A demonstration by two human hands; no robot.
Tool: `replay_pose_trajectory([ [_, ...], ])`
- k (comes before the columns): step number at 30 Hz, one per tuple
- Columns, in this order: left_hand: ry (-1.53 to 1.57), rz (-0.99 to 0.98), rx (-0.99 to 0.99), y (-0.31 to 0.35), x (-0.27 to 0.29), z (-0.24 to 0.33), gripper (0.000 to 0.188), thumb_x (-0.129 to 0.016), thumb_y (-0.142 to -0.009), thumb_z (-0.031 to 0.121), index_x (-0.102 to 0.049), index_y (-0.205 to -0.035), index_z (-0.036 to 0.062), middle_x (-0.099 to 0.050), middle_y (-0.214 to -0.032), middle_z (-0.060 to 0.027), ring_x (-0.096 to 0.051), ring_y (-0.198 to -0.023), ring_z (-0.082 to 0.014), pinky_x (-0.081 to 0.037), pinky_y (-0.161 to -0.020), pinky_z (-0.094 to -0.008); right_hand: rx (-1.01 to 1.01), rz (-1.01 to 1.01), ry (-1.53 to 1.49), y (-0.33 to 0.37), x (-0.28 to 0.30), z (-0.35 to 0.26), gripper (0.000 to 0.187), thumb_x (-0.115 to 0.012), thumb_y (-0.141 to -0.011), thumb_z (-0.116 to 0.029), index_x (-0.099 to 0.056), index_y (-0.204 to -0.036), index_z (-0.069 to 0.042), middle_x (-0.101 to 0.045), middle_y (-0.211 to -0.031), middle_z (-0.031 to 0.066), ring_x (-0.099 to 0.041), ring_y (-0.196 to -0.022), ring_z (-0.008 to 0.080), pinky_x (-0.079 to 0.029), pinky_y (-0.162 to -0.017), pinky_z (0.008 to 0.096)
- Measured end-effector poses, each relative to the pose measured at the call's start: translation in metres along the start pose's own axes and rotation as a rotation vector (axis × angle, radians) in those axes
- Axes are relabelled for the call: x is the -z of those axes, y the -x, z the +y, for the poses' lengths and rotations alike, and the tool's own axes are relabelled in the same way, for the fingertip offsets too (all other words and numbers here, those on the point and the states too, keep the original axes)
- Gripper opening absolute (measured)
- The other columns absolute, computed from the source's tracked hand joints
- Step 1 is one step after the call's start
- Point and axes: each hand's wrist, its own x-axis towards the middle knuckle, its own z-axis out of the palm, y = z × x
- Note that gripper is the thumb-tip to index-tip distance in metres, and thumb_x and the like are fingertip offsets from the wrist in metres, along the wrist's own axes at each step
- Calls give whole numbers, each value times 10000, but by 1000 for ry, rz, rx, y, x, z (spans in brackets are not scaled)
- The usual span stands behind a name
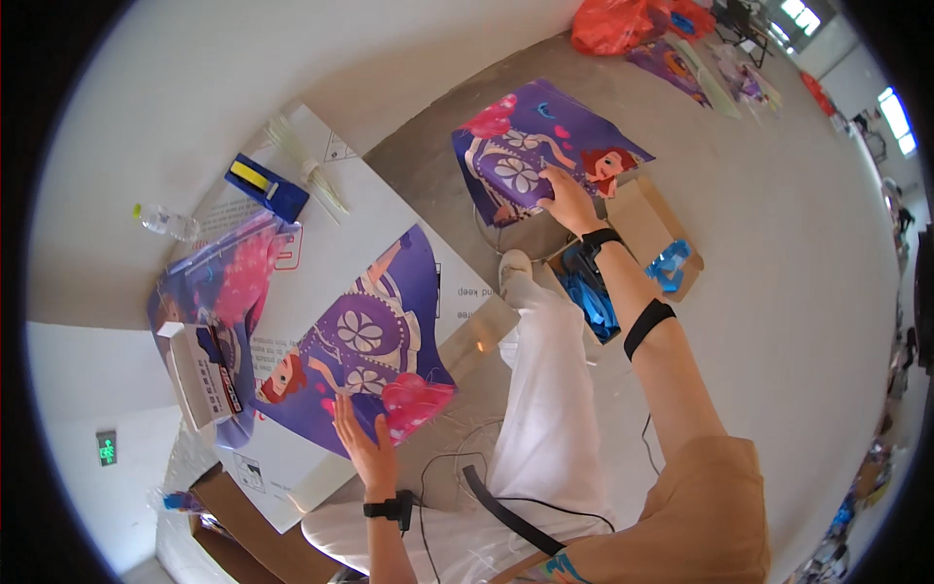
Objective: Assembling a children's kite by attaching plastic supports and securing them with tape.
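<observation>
A purple printed sheet [360, 326] with a cartoon figure, white flowers and pink hearts lies on the white board surface at my left. My left hand [365, 448] rests on its near edge, fingers stretched out and apart. A second purple sheet [516, 146] with a like print is out ahead, low over the floor. My right hand [571, 201] reaches to its right-hand part, thumb and fingers apart against the print. Whether it lies wholly on the floor I cannot tell.
On the white board [389, 214] are a blue tape dispenser [266, 187], thin pale sticks [306, 165], more printed sheets [219, 273] and a small white box [204, 375]. A clear bottle [167, 222] stands behind. An open cardboard box [654, 229], blue packets [589, 297] and dark cables [452, 456] lie nearby.
</observation>
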Motion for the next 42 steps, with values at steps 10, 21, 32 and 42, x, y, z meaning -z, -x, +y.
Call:
replay_pose_trajectory([
  [10,275,7,175,30,18,51,445,-579,-905,19,-483,-1340,2,-548,-1307,-174,-514,-1199,-354,-400,-1012,-447,77,-21,26,-10,-5,9,265,-769,-708,-57,-594,-907,-60,-637,-954,103,-627,-910,345,-504,-743,416],
  [21,336,27,128,35,13,65,353,-572,-905,-6,-538,-1255,9,-583,-1257,-164,-561,-1130,-340,-456,-927,-405,143,-36,69,-4,-5,-2,169,-718,-794,-67,-614,-921,-28,-640,-986,129,-622,-917,363,-511,-773,424],
  [32,384,31,149,38,15,73,352,-566,-896,-25,-543,-1246,12,-585,-1258,-156,-574,-1102,-314,-475,-886,-382,147,260,396,-39,32,-3,36,-597,-853,-95,-626,-844,-76,-667,-849,107,-627,-861,318,-510,-709,439],
  [42,745,44,218,46,27,84,445,-613,-892,13,-507,-1324,31,-533,-1341,-124,-552,-1167,-250,-455,-947,-352,103,351,-540,25,138,-190,126,-478,-1028,-138,-536,-1033,-27,-578,-901,58,-632,-795,141,-547,-710,317],
])
